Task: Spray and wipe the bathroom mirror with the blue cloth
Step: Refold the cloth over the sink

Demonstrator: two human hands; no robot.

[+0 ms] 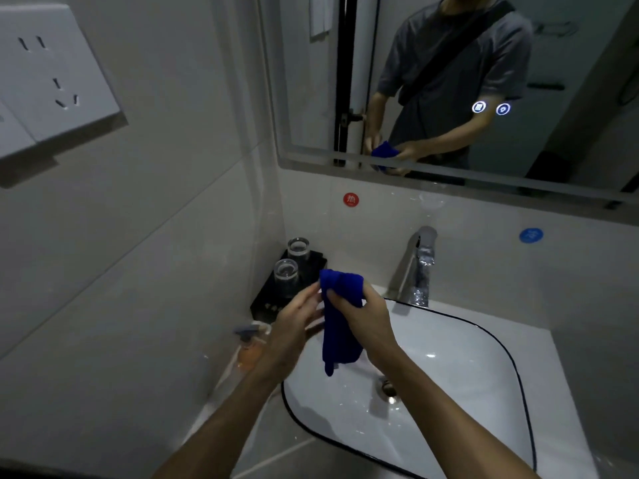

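Here, in the head view, you are looking down at a blue cloth (340, 319) hanging over the near left part of the white sink (484, 368). Your right hand (366, 316) is gripping it near the top, thumb and fingers curled round a bunched fold, while your left hand (294, 326) is touching its left edge with fingers nearly straight and holding nothing.

The cloth is showing a deep, even blue with a napped, towel-like surface; it is folded into a narrow strip, its lower end dangling free above the basin. Judging by that drape, it is soft, light and limp, so it is likely collapsing wherever you are not supporting it; taking it in a flat pad under the palm should suit wiping better than a pinch at one end.

A spray bottle (250, 344) with orange liquid is standing on the counter behind your left wrist. The mirror (449, 81) is hanging above the faucet (416, 267), well apart from the cloth, and is reflecting both hands.
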